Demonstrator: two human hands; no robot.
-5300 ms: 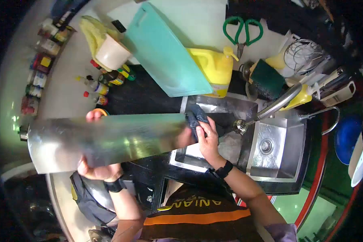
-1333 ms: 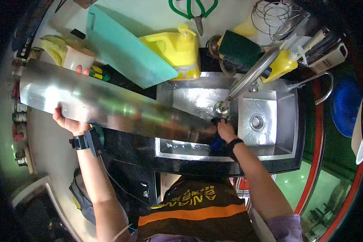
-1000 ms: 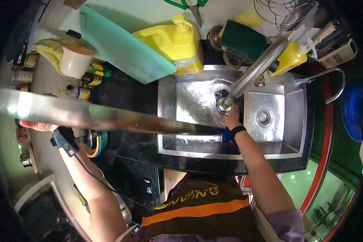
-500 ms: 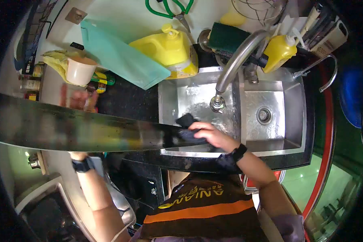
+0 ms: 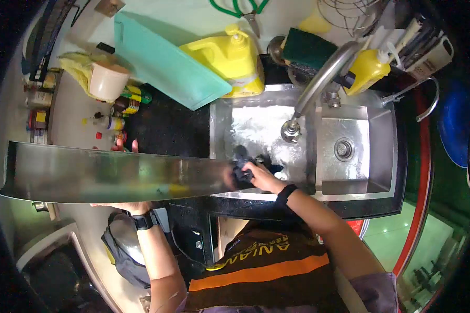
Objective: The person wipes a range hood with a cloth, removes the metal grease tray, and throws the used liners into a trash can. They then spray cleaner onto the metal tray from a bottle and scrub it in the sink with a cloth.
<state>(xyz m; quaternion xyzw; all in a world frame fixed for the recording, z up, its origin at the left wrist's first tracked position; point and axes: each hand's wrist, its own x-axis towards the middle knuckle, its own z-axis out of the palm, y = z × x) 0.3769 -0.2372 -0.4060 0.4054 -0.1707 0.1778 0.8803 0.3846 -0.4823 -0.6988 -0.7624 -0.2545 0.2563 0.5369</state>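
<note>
A long, shiny metal panel (image 5: 104,175) lies across the left half of the head view, its right end over the left sink basin. My left hand (image 5: 134,207) supports it from behind, palm at the lower edge and fingertips showing past the upper edge; most of that hand is hidden. At the panel's right end, my right hand (image 5: 265,179) is closed on a dark wet cloth (image 5: 243,180) pressed against the metal. Above the left basin (image 5: 212,125) hangs the curved faucet (image 5: 318,78).
A yellow pump jug (image 5: 235,62) and a teal tray-like piece (image 5: 167,62) stand behind the counter. The right basin (image 5: 381,151) has a drain. A pink cup (image 5: 108,82) and small bottles (image 5: 109,122) sit at left. A yellow soap bottle (image 5: 368,73) stands beside the faucet.
The panel's left end has come rightward and more of its length shows. My left hand has moved right along it. My right hand, with the cloth, has shifted slightly left. The view has shifted a little.
</note>
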